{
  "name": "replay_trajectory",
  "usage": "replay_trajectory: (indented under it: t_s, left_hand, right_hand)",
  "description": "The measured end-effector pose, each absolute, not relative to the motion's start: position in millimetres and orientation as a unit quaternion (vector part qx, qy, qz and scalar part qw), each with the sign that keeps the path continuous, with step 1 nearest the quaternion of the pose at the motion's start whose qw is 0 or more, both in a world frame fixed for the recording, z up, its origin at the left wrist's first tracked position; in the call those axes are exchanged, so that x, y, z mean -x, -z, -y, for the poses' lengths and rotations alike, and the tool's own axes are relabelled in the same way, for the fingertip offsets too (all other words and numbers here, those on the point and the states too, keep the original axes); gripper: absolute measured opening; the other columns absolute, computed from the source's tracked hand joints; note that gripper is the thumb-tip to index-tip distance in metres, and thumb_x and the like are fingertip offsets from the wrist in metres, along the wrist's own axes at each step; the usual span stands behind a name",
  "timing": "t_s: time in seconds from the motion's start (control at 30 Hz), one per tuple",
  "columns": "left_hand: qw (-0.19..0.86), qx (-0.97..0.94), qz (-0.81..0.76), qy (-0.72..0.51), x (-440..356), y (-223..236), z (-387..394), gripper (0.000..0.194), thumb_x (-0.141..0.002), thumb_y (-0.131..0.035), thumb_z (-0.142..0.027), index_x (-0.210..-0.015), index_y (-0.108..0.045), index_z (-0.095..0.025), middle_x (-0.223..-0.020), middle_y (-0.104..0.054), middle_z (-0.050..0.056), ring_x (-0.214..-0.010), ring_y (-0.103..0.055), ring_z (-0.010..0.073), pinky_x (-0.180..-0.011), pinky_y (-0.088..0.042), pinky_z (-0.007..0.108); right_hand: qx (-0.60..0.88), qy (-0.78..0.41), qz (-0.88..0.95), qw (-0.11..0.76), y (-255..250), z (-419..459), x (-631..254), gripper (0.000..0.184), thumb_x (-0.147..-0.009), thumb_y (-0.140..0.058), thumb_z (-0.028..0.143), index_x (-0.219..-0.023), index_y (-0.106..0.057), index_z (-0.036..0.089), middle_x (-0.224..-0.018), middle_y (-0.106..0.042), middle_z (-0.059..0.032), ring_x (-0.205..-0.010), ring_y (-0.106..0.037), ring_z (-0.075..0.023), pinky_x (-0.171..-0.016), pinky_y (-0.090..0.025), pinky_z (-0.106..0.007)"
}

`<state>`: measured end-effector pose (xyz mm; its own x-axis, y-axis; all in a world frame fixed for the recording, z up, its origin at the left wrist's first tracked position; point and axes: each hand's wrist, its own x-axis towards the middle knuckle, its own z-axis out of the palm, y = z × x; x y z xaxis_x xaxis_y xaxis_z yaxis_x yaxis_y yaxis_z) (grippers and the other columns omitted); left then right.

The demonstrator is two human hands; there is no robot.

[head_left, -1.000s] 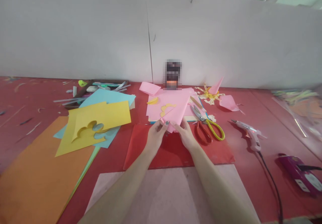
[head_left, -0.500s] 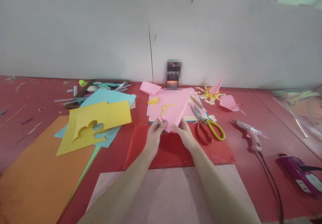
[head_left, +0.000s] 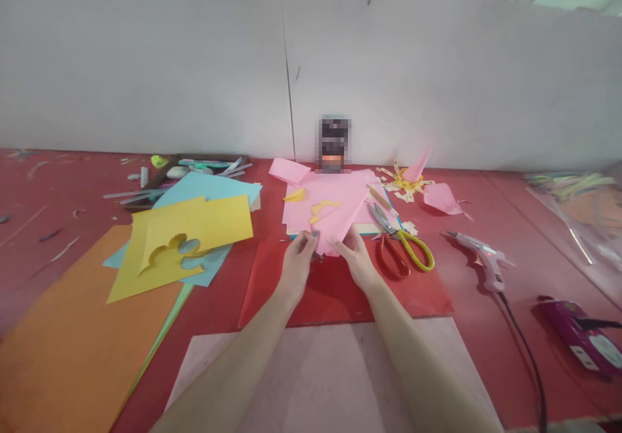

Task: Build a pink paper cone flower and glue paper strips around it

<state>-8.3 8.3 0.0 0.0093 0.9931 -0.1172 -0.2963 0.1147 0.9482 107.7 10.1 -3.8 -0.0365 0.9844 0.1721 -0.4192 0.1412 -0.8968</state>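
Observation:
My left hand and my right hand both pinch the near corner of a folded pink paper. The paper's tip sits between my fingertips, just above a red sheet. Behind it lies a stack of pink sheets with small yellow cut-outs on top. Scissors with one red and one yellow handle lie right beside my right hand.
A yellow sheet with a cut-out shape lies on a blue sheet to the left, over a large orange sheet. A glue gun with its cord and a purple box are at the right. A grey partition wall stands behind.
The folded pink paper's near corner has been drawn in to a narrower point between my fingertips. My hands have shifted only slightly.

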Motion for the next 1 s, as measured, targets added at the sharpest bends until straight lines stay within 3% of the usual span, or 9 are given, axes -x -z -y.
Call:
replay_trajectory:
  t_s: [0.3,0.67,0.83,1.0]
  left_hand:
    - [0.571,-0.438,-0.453,-0.526,5.1,-4.7,-6.4,0.027,-0.072,-0.061,-0.040,-0.063,-0.050,-0.018,-0.051,-0.049,-0.005,-0.048,-0.047,0.0083,-0.050,-0.041,0.020]
    - [0.524,-0.476,-0.488,-0.511,7.4,-0.3,-7.9,0.029,-0.074,-0.058,-0.039,-0.058,-0.046,-0.019,-0.046,-0.047,-0.006,-0.045,-0.046,0.0086,-0.049,-0.040,0.020]
    - [0.570,-0.454,-0.428,-0.535,5.7,-0.6,-6.1,0.029,-0.078,-0.051,-0.044,-0.066,-0.052,-0.018,-0.057,-0.052,-0.003,-0.049,-0.050,0.0098,-0.047,-0.042,0.021]
    - [0.575,-0.478,-0.430,-0.506,5.3,-1.6,-5.9,0.021,-0.074,-0.058,-0.039,-0.071,-0.056,-0.018,-0.059,-0.053,-0.003,-0.050,-0.050,0.0083,-0.049,-0.042,0.020]
  right_hand:
    - [0.358,-0.545,0.394,0.648,7.9,-11.8,-106.7,0.058,-0.071,-0.066,0.026,-0.124,-0.043,0.024,-0.119,-0.057,-0.0048,-0.104,-0.055,-0.0182,-0.092,-0.044,-0.033]
    - [0.375,-0.537,0.405,0.638,6.3,-11.6,-105.8,0.056,-0.067,-0.068,0.024,-0.119,-0.046,0.022,-0.117,-0.059,-0.0055,-0.103,-0.056,-0.0180,-0.091,-0.044,-0.033]
    - [0.380,-0.538,0.365,0.658,13.9,-15.9,-106.7,0.049,-0.068,-0.068,0.026,-0.114,-0.050,0.021,-0.111,-0.062,-0.0049,-0.102,-0.058,-0.0185,-0.093,-0.043,-0.036]
    - [0.369,-0.546,0.353,0.664,16.0,-17.8,-107.7,0.044,-0.069,-0.067,0.026,-0.110,-0.053,0.022,-0.103,-0.065,-0.0032,-0.101,-0.058,-0.0183,-0.095,-0.041,-0.037]
